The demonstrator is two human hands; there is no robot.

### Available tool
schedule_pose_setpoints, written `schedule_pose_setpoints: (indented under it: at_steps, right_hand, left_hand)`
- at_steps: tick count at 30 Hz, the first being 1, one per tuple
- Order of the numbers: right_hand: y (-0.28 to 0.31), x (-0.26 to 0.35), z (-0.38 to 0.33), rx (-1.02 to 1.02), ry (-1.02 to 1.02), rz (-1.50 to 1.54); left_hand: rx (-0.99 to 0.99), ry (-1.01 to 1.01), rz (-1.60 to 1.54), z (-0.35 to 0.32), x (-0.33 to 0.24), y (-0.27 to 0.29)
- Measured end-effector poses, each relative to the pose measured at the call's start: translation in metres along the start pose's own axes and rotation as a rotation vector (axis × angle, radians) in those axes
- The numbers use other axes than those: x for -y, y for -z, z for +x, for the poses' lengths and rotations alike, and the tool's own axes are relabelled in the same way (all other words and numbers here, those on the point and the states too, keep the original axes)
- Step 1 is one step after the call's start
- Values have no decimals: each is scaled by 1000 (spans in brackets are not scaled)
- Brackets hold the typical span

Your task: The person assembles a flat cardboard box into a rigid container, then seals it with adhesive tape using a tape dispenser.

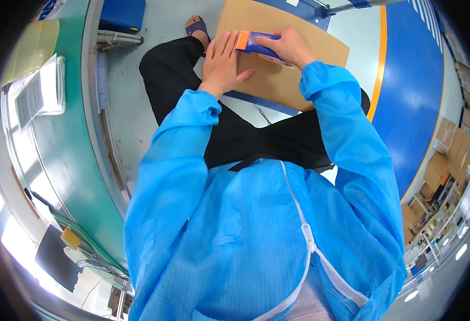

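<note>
Tape dispenser [256,45] handle under fingers; cardboard box [278,69] top beyond frame edge.

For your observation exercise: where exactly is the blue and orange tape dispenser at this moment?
In the head view, the tape dispenser sits top centre on the brown cardboard box, gripped by the right hand, with the left hand flat beside it.
</note>
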State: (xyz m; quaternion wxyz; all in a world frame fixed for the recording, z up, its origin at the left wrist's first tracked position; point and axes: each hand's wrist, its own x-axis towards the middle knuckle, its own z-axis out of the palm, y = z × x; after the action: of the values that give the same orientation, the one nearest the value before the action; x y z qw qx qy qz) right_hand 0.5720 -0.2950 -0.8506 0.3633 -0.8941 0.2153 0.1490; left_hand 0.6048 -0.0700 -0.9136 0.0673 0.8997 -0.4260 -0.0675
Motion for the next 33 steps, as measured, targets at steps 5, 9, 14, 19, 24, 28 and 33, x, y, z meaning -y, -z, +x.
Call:
schedule_pose_setpoints:
  at_steps: [5,9,14,19,24,28,33]
  right_hand:
    - [8,0,-1,57,-1,-73]
    - [15,-7,-7,80,-13,-72]
    - [38,-22,-23,97,-45,-27]
    - [74,-88,-45,55,-48,-86]
    - [103,-123,-68,51,-107,-117]
    - [99,-127,-63,47,-104,-296]
    - [93,-125,-60,39,-128,-339]
  left_hand:
    - [-126,7,-75,0,1,-3]
    - [-107,15,-83,1,1,-2]
    - [-97,28,-48,0,4,-5]
    - [-113,1,-63,7,3,-6]
    - [-97,1,-44,7,3,-7]
    - [-102,-12,-21,11,-1,-9]
    - [-106,-19,-34,14,-11,-14]
